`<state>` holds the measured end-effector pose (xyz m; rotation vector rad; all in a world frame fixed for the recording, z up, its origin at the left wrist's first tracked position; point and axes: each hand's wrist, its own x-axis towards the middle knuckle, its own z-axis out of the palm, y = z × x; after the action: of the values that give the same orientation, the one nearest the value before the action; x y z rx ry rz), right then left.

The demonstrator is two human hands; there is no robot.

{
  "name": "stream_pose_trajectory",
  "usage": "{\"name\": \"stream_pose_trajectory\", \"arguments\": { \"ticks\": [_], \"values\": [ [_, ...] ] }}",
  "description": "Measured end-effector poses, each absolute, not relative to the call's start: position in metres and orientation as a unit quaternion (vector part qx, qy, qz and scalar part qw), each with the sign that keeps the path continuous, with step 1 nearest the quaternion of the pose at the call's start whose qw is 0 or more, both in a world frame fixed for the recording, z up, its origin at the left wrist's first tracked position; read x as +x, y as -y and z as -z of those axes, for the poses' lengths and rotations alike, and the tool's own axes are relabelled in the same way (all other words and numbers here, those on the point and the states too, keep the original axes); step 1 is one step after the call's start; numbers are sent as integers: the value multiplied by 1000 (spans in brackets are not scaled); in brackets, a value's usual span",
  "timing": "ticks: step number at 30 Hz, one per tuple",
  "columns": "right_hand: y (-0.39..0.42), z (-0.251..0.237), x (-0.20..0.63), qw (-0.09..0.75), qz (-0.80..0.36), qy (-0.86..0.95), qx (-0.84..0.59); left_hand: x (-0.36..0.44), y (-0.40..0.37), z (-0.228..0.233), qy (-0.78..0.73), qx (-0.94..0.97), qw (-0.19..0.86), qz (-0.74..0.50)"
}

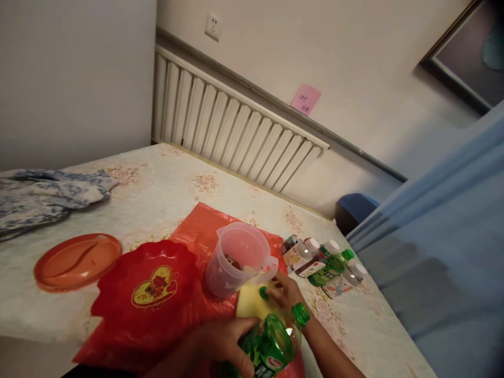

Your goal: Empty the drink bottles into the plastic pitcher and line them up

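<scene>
Both hands busy with green bottles down at the 6 o'clock edge of the table.

The left hand (pixel 226 344) is wrapped around a green bottle (pixel 275 341) lying tilted, cap (pixel 301 313) pointing toward 1 o'clock. The right hand (pixel 285 294) has its fingers pinched on a small green cap (pixel 263 293) over something yellow (pixel 250 303), just beside the clear plastic jug (pixel 238 260). The jug sits on a red plastic bag (pixel 205 231); at 9 o'clock from it are a red heart tray (pixel 149 289) and an orange plate (pixel 76 261). More bottles (pixel 323 262) lie at 3 o'clock.
</scene>
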<state>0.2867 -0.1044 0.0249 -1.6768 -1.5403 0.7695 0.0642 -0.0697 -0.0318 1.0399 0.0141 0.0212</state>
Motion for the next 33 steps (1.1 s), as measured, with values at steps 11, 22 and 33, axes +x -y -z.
{"name": "stream_pose_trajectory", "arguments": {
  "ticks": [11,22,33],
  "values": [
    [81,-62,242,510,-467,513,-510,56,71,24,-26,464,886,8],
    [34,-110,222,587,-437,500,-462,42,64,8,-64,507,859,18],
    [56,-201,248,656,-295,530,-449,39,39,14,-49,563,820,-89]
  ]
}}
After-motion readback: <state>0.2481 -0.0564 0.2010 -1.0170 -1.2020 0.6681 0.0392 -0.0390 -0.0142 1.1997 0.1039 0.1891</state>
